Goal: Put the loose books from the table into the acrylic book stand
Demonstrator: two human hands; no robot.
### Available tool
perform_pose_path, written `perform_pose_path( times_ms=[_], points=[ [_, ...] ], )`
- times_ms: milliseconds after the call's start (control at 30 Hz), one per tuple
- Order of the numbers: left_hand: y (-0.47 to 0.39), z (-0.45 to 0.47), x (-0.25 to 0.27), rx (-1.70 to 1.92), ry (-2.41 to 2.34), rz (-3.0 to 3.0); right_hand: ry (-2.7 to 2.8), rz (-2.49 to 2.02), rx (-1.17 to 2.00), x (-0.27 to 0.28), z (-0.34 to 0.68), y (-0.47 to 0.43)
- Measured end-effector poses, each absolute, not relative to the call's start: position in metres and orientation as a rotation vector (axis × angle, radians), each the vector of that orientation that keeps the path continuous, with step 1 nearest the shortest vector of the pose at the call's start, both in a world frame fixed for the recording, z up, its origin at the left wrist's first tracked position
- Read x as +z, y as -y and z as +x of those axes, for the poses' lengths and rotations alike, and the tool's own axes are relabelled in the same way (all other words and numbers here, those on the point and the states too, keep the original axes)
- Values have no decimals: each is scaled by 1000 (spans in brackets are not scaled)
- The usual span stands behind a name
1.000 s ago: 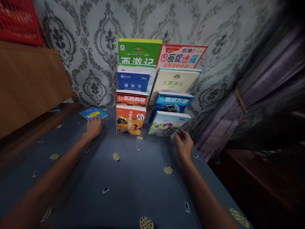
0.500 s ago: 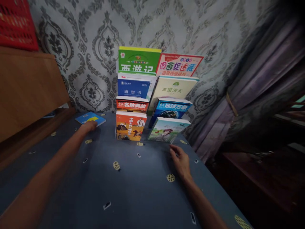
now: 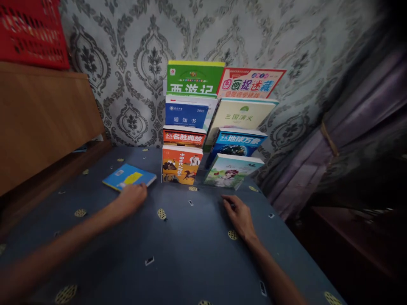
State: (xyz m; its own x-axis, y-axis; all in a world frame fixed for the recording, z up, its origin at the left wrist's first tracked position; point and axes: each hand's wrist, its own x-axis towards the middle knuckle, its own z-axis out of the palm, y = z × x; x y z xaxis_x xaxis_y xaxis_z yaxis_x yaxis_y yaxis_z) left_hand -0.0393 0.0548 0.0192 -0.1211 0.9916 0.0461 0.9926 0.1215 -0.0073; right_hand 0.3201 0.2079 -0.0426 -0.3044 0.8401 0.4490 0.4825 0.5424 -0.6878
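Observation:
My left hand (image 3: 132, 201) is closed on the near right edge of a blue book (image 3: 122, 173) with a yellow patch, which lies nearly flat above the table. My right hand (image 3: 238, 214) rests on the tabletop with loosely curled fingers, thumb apart, holding nothing. Just beyond it stands a pale green book (image 3: 233, 173) with a drawn figure, leaning back at the front of the right row. The orange book (image 3: 181, 165) fronts the left row, between my two hands.
Behind these stand a red-orange book (image 3: 184, 136), a blue booklet (image 3: 186, 116), a green book (image 3: 195, 78), a globe-cover book (image 3: 237, 144), a cream book (image 3: 243, 114) and a pink-red book (image 3: 251, 82). A wooden cabinet (image 3: 47, 123) with a red basket (image 3: 33, 36) is left; a curtain (image 3: 305, 165) hangs right.
My left hand has brought the blue book nearer and to the right across the table. My right hand has stayed near the same spot. The view has shifted slightly left.

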Motion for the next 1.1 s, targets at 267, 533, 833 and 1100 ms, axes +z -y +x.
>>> perform_pose_path(
  times_ms=[267,533,833,1100],
  points=[
    [-14,-12,8,-79,2231,-2335,2035,-1067,568,-39,311,-194],
    [-23,-88,-17,-263,2494,-1861,2197,-812,593,-25,271,-155],
    [-27,-28,-39,-843,2279,-2198,2583,-301,628,-12,166,-64],
    [-26,-20,-41,-1026,2303,-2147,2711,-547,568,-40,167,-70]
  ],
)
